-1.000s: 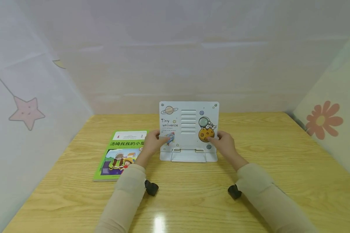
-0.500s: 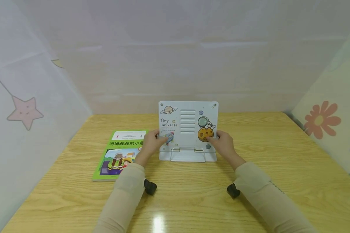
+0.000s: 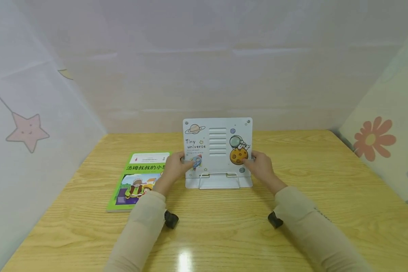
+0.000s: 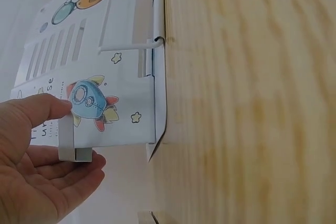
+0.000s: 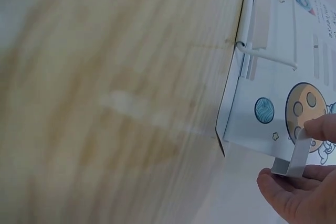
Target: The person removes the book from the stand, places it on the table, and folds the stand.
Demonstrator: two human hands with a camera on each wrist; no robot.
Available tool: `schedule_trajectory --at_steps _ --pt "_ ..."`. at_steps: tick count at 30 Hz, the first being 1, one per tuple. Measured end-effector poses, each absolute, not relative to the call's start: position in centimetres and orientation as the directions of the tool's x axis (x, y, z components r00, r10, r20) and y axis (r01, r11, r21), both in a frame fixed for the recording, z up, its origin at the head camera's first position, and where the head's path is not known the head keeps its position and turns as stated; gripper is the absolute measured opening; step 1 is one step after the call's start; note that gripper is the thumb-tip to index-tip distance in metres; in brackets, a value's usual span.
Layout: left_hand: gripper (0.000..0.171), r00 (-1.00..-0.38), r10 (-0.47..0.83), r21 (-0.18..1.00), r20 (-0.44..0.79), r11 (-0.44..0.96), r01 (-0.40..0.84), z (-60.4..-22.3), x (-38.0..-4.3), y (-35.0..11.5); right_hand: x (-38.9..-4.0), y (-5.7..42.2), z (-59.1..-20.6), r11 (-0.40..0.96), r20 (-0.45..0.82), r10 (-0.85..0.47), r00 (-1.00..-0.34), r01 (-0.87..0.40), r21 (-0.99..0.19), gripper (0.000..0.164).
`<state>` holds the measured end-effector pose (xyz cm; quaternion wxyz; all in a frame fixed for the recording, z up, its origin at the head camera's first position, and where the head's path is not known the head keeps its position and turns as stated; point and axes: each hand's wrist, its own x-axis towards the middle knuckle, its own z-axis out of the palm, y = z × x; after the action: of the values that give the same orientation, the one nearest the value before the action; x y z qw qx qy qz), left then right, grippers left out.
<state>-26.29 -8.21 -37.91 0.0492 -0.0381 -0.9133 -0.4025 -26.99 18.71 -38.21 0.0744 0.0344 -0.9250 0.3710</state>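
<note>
With left hand (image 3: 172,168) and right hand (image 3: 261,167), pinching the stand (image 3: 217,145) by its two side tabs (image 4: 66,137), thumbs in front and fingers behind. Nearly upright on the table (image 3: 292,215), at the middle of the frame. White and flat, lettered "Tiny universe" at left, printed with a ringed planet (image 3: 194,129), a rocket (image 4: 89,99) and an astronaut (image 3: 236,142) over an orange moon (image 3: 238,156); crossed by six slots and fitted with a wire bracket (image 4: 126,46) low on the front. Against a second ago, shifted a touch left together with the whole scene; gripped just as before, though with the black mounts (image 3: 171,219) at the wrists slightly farther apart. By count: one stand, two hands, two mounts, one table; one book (image 3: 136,177), face up at centre-left, partly hidden behind the left hand; one pink star (image 3: 28,131) at far left, one red flower (image 3: 370,139) at far right.
</note>
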Motion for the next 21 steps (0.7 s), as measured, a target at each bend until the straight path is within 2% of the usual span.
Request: schedule_trajectory --at_steps 8,16,21 --pt "0.031 -0.99 0.051 0.7 0.132 0.702 0.13 -37.9 -25.2 -8.4 -27.7 19.3 -38.2 0.752 0.181 -0.086 -0.98 -0.183 -0.633 0.046" --pt "0.028 -0.993 -0.012 0.699 0.116 0.711 0.073 -37.7 -23.3 -8.0 -28.5 19.4 -37.7 0.765 0.133 -0.127 -0.983 -0.183 -0.618 0.048" --pt "0.028 -0.995 -0.008 0.709 0.103 0.702 0.068 -37.5 -22.2 -7.7 -28.8 19.2 -37.5 0.76 0.094 -0.128 -0.987 -0.159 -0.631 0.049"
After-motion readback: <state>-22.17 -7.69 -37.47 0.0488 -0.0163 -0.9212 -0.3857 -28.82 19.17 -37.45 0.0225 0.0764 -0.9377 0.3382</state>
